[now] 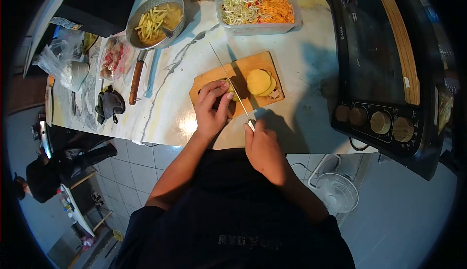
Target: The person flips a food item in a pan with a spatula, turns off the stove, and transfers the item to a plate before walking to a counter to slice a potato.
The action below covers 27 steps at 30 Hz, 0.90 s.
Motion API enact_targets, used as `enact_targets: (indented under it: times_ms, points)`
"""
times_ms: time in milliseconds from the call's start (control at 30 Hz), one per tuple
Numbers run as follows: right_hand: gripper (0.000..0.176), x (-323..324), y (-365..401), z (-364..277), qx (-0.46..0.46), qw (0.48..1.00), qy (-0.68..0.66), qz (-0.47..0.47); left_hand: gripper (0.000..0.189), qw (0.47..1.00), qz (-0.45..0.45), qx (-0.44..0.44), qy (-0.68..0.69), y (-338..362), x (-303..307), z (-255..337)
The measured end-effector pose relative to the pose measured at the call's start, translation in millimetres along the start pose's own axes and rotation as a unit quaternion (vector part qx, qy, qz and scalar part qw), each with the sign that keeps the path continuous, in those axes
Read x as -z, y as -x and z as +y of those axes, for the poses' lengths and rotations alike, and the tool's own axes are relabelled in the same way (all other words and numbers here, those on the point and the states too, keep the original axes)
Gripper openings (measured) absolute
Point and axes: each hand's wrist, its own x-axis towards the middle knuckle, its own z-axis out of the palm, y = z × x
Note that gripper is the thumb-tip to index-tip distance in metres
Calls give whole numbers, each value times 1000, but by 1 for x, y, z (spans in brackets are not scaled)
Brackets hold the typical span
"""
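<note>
My left hand has its fingertips closed on a piece of peeled yellow potato on the wooden cutting board. My right hand grips the pale handle of a long kitchen knife. Its thin blade stands right beside the left fingertips, at the potato's right side, with the tip pointing away from me. Several round potato slices lie overlapping on the right part of the board, near a small brownish scrap. My left fingers partly hide the potato.
A metal saucepan holds cut sticks in liquid. Behind the board stands a plastic container of sprouts and orange shreds. A toaster oven is at right; a dark cloth and plastic bags lie left. Another person is at far left.
</note>
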Motion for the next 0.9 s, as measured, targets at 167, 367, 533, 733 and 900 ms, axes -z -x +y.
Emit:
enact_targets:
  times_ms: [167,367,533,733,900]
  points:
    - [31,-2,4,2,-11,1000,6,-3,16,1000,3,-17,-21,0,0,-1]
    - [31,-5,3,4,6,999,17,28,15,1000,5,-19,-12,0,-1,-2]
    - [31,-8,-4,4,10,999,29,33,14,1000,3,-19,-13,0,0,-2]
    - [32,-7,1,4,2,999,24,22,14,999,5,-26,-18,-3,1,0]
    - [31,-8,-6,4,19,999,8,32,15,1000,4,-17,-9,-1,0,-2]
